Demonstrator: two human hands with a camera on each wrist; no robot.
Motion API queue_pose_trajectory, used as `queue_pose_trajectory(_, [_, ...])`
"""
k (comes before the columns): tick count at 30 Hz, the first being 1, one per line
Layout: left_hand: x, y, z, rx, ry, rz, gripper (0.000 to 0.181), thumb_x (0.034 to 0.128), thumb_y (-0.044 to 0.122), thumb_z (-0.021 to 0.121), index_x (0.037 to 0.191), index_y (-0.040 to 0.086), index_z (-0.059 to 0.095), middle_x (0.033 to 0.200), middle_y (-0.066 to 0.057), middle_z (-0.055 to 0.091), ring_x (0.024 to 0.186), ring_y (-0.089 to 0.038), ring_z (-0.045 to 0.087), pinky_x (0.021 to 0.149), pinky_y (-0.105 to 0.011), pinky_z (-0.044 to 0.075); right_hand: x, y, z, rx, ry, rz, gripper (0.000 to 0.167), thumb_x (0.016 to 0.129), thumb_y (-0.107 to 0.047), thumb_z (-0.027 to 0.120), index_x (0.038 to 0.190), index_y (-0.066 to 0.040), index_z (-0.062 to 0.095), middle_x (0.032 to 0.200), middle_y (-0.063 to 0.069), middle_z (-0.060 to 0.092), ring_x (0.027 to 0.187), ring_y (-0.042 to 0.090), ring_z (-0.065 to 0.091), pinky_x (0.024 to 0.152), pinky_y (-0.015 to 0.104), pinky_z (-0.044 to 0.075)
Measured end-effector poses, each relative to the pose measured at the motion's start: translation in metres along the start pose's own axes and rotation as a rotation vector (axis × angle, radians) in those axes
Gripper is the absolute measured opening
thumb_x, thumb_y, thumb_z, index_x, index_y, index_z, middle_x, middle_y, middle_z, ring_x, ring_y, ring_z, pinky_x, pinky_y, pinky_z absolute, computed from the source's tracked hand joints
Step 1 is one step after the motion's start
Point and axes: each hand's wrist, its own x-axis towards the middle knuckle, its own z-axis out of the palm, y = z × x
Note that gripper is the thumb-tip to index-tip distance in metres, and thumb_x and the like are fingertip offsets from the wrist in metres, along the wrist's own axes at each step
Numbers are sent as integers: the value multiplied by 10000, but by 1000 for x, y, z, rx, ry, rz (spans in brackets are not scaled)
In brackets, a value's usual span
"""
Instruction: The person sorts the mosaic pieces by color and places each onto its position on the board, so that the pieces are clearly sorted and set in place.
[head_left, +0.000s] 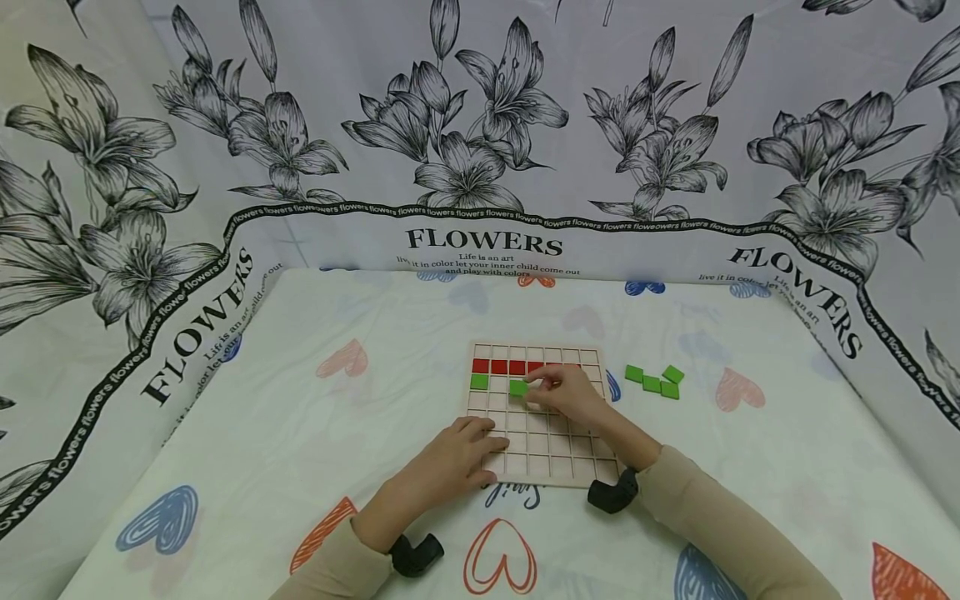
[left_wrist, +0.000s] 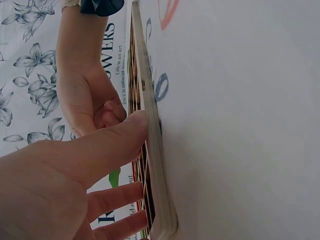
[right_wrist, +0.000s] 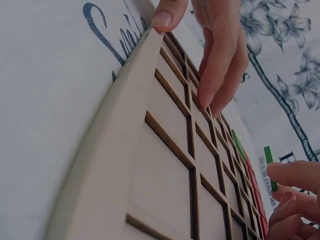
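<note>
A wooden grid board (head_left: 536,471) lies on the cloth, with red square tiles (head_left: 498,367) along one of its upper rows. One green tile (head_left: 479,382) sits in the leftmost cell of the row below. My right hand (head_left: 570,393) pinches another green tile (head_left: 518,388) between thumb and fingers, over that same row; in the right wrist view the pinched tile (right_wrist: 270,167) is above the board's surface. My left hand (head_left: 450,458) rests on the board's lower left edge. Its thumb (left_wrist: 125,130) touches the side edge, and its spread fingers lie over the cells.
Several loose green tiles (head_left: 652,384) lie on the cloth to the right of the board. The white cloth (head_left: 262,450) carries printed hearts. A flower-printed curtain (head_left: 480,167) stands behind and at both sides. Each wrist bears a black device (head_left: 613,492).
</note>
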Motion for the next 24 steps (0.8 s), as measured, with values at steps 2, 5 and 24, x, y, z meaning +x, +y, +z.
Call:
queue_pose_trajectory(2, [0,0,0,1,6,7,423,894,334,659,1277,163,605,1355,-106,551,1272,-272,502,1039,-436,464,2,-1,1,-5,-1,1,283,831,-166,737,1083,-42,707,682,-4,580,521,100,418,475,210,330])
queue_pose_trajectory(5, [0,0,0,2,10,11,419,898,330,655,1278,161,605,1355,-105,550,1271,-270,503,1039,-434,463,5,-3,2,-21,-3,4,289,837,-178,734,1097,-53,708,686,-4,575,520,97,411,484,211,328])
queue_pose_trajectory(24, [0,-1,1,18,19,21,412,889,322,666,1265,162,615,1339,-108,558,1255,-272,514,1027,-432,471,21,-6,14,-30,8,-12,262,846,-156,726,1080,-38,712,638,-23,506,508,108,396,488,232,334])
